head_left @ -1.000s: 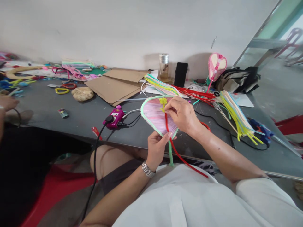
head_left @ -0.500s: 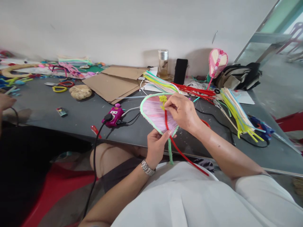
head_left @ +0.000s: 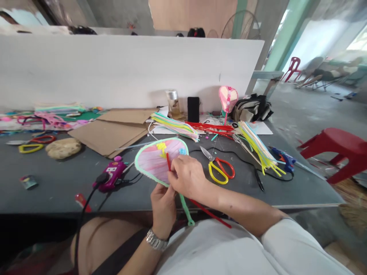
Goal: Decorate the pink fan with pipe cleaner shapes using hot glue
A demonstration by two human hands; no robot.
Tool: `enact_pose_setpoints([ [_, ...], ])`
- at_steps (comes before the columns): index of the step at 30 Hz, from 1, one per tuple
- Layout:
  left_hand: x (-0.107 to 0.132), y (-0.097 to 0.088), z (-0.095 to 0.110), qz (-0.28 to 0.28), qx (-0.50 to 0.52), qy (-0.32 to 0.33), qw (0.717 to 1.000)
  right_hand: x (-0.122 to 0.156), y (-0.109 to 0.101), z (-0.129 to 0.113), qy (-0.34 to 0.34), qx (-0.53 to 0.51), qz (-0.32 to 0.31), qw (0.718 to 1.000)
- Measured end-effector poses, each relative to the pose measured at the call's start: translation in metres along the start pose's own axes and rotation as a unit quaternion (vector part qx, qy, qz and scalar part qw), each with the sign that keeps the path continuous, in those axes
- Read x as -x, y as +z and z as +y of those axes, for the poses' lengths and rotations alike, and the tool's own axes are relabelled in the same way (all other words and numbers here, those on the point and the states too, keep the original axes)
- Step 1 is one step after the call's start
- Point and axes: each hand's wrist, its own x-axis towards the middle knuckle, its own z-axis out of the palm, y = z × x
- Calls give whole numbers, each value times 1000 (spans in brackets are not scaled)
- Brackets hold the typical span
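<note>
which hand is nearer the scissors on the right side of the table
Right. The right hand is over the pink panel, just left of the scissors; the left hand is farther left and closer to the body.

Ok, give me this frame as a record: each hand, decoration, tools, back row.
Left hand: holds the green-rimmed fan by its lower edge
Right hand: pinches a red pipe cleaner over its face
Decoration: yellow flower; blue flower beside the right hand
Tools: scissors right of the fan; blue glue gun farther right
Back row: silver-capped bottle, black phone, pink heart-shaped fan
</note>
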Motion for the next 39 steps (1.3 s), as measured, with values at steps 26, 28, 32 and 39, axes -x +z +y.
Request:
enact_pose_setpoints([
  [26, -116, -32, 86, -122, -592, 149, 782, -4, -45, 162, 239, -620, 219, 714],
  [28, -161, -25, 88, -117, -636, 172, 743, -6, -41, 155, 240, -615, 222, 718],
  [32, -231, -1, 73, -123, -701, 191, 676, -10, -30, 149, 218, -571, 223, 760],
  [39, -262, 3, 50, -152, -741, 199, 622, -9, -23, 163, 194, -485, 249, 816],
])
